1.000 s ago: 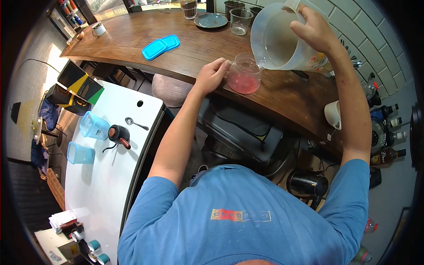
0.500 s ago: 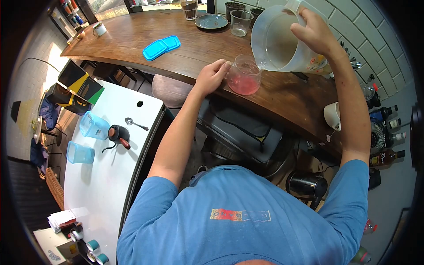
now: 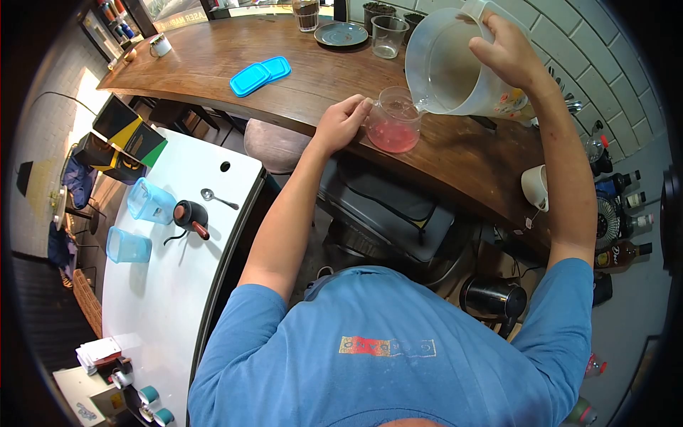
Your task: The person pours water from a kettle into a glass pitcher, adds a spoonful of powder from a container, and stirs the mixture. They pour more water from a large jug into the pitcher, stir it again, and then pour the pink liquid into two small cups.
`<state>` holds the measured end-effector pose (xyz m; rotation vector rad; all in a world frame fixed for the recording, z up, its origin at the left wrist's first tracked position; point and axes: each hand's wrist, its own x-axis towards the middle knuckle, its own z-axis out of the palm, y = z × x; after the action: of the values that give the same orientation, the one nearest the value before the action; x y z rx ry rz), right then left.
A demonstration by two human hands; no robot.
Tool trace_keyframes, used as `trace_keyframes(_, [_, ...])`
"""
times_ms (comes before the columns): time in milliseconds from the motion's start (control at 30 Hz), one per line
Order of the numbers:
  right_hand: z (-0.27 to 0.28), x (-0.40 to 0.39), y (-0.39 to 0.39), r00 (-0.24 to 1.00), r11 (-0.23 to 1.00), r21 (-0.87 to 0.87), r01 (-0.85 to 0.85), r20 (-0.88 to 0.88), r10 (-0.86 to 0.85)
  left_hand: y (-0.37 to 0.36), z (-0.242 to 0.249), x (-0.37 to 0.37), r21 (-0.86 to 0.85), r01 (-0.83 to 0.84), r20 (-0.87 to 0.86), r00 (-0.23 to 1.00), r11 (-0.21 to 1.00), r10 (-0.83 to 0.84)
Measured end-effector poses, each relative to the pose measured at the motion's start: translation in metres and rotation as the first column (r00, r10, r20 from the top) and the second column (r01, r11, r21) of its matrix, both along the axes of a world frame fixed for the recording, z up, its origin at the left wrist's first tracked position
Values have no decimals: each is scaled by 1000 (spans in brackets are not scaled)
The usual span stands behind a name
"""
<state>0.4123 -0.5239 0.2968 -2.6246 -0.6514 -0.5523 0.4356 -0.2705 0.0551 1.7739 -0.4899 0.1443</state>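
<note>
My right hand (image 3: 511, 51) grips a large translucent plastic pitcher (image 3: 448, 67), tilted with its spout over a small clear glass pitcher (image 3: 393, 121). The small pitcher holds pink liquid and stands on the curved wooden counter (image 3: 284, 92). My left hand (image 3: 343, 122) is closed on its left side, at the handle.
Farther along the counter lie two blue lids (image 3: 259, 75), a grey saucer (image 3: 340, 33), a clear cup (image 3: 388, 34) and a white mug (image 3: 160, 47). A white table (image 3: 178, 277) at left carries two blue containers (image 3: 149, 202), a dark kettle (image 3: 191, 215) and a spoon (image 3: 218, 198). Bottles (image 3: 626, 220) stand at right.
The large pitcher stays tilted over the small glass pitcher and barely shifts. Both hands keep their hold.
</note>
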Motion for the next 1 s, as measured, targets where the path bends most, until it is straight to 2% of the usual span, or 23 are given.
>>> trace_keyframes(233, [-5, 6, -6, 998, 999, -44, 8, 70, -5, -1, 2, -3, -20, -10, 5, 1000, 1000, 10])
trace_keyframes(333, [-5, 7, -4, 997, 998, -41, 50, 53, -48, -1, 2, -2, -11, -7, 8, 1000, 1000, 8])
trace_keyframes(467, [-4, 2, -3, 998, 999, -32, 4, 58, -2, -1, 2, -3, -20, -3, -5, 1000, 1000, 3])
trace_keyframes(633, [-7, 9, -8, 995, 996, -79, 45, 90, -38, -1, 1, -1, -29, -8, -14, 1000, 1000, 8])
trace_keyframes(833, [-6, 7, -5, 996, 999, -22, -49, 72, 51, -1, -1, 0, -31, -9, -7, 1000, 999, 9])
trace_keyframes(1000, [-5, 4, -4, 998, 999, -24, -21, 59, 22, -1, 0, -1, -9, -17, -9, 1000, 1000, 17])
